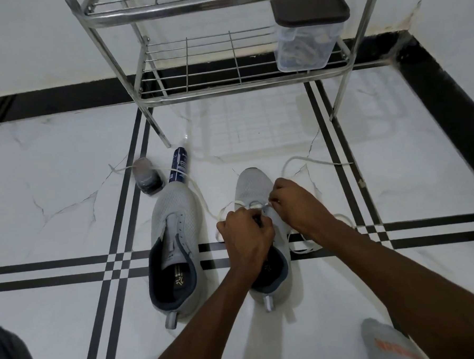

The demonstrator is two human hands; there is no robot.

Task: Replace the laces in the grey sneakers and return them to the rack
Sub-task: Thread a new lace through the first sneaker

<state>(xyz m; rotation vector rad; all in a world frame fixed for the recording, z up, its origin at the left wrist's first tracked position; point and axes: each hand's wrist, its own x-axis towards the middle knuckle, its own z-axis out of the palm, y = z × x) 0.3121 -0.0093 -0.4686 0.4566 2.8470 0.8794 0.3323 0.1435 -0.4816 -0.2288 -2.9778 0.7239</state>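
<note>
- Right sneaker stands on the floor, toe toward the rack, for lacing.
- Left hand and right hand pinch the white lace at the eyelets.
- Left sneaker waits alongside, unlaced.

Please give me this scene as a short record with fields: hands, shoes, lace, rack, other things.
hands: left hand and right hand both pinch the white lace over the right sneaker
shoes: left sneaker has no lace; both stand on the floor
rack: metal rack holds a plastic box
other: spray can, small bottle
</note>
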